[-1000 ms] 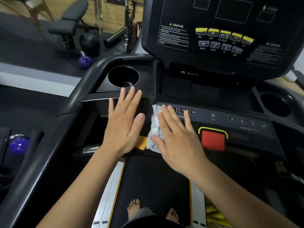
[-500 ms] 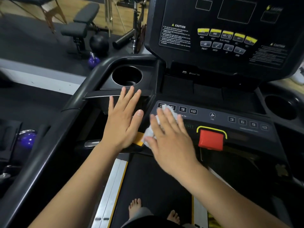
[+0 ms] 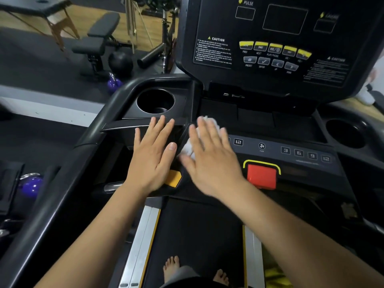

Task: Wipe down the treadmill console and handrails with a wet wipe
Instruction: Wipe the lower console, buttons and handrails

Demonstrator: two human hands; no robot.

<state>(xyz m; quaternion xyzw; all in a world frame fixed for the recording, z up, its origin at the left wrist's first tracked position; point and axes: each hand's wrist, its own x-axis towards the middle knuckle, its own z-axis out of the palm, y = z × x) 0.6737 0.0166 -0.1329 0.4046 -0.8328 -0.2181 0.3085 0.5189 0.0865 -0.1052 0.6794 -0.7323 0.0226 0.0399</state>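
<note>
The black treadmill console [image 3: 291, 154] fills the view, with a button strip, a red stop button [image 3: 262, 176] and an upright display panel [image 3: 284, 38]. My right hand [image 3: 209, 156] lies flat, pressing a crumpled white wet wipe [image 3: 188, 147] onto the left end of the button strip; the wipe shows beyond the fingertips and beside the thumb. My left hand [image 3: 152, 154] rests flat with fingers apart on the console just below the left cup holder [image 3: 155, 100], holding nothing. The left handrail [image 3: 68, 163] runs down the left side.
A second cup holder [image 3: 345, 133] sits at the right. The belt [image 3: 195, 235] and my bare feet [image 3: 172, 267] are below. Left of the treadmill are purple kettlebells [image 3: 31, 183], a black ball [image 3: 121, 61] and a weight bench [image 3: 97, 40].
My right hand has slid the wipe up the left end of the button strip toward the tray. My left hand has stayed flat. The camera has tilted slightly.
</note>
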